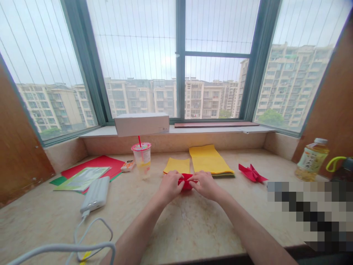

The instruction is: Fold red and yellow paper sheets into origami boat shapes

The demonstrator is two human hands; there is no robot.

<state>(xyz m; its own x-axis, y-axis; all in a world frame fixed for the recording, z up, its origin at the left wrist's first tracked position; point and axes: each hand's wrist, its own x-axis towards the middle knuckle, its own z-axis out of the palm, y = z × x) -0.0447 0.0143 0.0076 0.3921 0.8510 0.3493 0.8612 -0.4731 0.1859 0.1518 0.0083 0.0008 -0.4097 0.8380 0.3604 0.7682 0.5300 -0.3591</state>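
Observation:
A small piece of folded red paper (186, 183) is between my hands, just above or on the stone counter. My left hand (172, 185) grips its left end with bent fingers. On the right end, my right hand (205, 185) pinches it with thumb and fingers. Right behind my hands lie a small yellow paper stack (176, 165) and a larger yellow paper stack (211, 160) with a dark green layer under it. Off to the right rests a folded red paper shape (252, 173) with several points.
At left lie red sheets (102, 163), a clear packet (82, 177) and a white power bank (95, 194) with a cable (93, 221). A plastic cup (142, 162) with a straw stands near a small box (128, 166). A drink bottle (311, 160) stands at right; a white box (142, 125) sits on the sill.

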